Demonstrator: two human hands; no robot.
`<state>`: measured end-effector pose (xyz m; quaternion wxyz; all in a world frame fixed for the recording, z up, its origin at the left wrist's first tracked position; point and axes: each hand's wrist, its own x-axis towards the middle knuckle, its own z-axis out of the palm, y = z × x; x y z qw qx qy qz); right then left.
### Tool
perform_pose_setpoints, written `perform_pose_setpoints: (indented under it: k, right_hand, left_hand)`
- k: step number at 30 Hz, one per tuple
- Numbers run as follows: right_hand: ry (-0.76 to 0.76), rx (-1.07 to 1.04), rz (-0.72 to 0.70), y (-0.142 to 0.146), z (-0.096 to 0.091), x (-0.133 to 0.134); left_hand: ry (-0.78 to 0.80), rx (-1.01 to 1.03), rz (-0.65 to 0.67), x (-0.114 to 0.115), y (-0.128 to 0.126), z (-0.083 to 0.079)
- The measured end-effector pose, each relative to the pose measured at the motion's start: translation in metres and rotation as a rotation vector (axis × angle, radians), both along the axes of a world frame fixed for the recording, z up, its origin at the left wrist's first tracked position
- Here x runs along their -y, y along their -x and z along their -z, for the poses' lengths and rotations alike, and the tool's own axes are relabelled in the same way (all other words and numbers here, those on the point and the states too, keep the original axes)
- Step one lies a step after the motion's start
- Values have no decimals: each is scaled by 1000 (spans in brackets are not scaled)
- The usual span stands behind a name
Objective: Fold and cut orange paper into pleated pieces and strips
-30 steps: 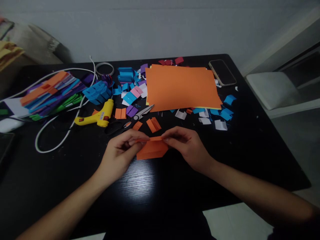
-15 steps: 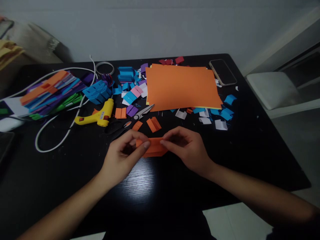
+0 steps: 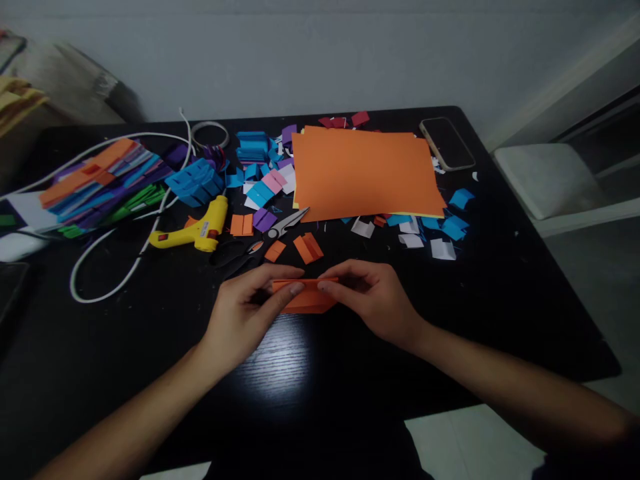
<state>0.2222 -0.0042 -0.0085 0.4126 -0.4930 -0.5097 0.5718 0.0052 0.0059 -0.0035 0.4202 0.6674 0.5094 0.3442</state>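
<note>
A small orange paper piece [image 3: 306,298] lies folded on the black table [image 3: 150,347], just in front of me. My left hand [image 3: 247,313] pinches its left end between thumb and forefinger. My right hand [image 3: 370,297] pinches its right end, fingers pressed along the top fold. Both hands rest low on the table, with the paper between them. Smaller folded orange pieces [image 3: 307,248] lie just beyond the hands.
A large orange sheet [image 3: 365,172] lies at the back centre, with a phone [image 3: 447,143] to its right. Scissors [image 3: 260,241], a yellow glue gun [image 3: 193,230] with a white cord [image 3: 107,280], and many coloured paper scraps [image 3: 100,183] fill the left and middle.
The orange piece has been folded flatter and narrower. Both hands have pressed closer together along its top edge.
</note>
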Motion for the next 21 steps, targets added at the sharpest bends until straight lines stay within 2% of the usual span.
perform_pose_setpoints:
  k: [11,16,21]
  right_hand:
    - [-18,40,6,0,-3,0]
    - [-16,53,-35,1,-3,3]
    - [-25,60,-19,1,-3,2]
  left_hand:
    - [-21,-98,48,-4,7,1]
    - [-51,-88,119,-2,3,0]
    - [64,11,78,-3,1,1]
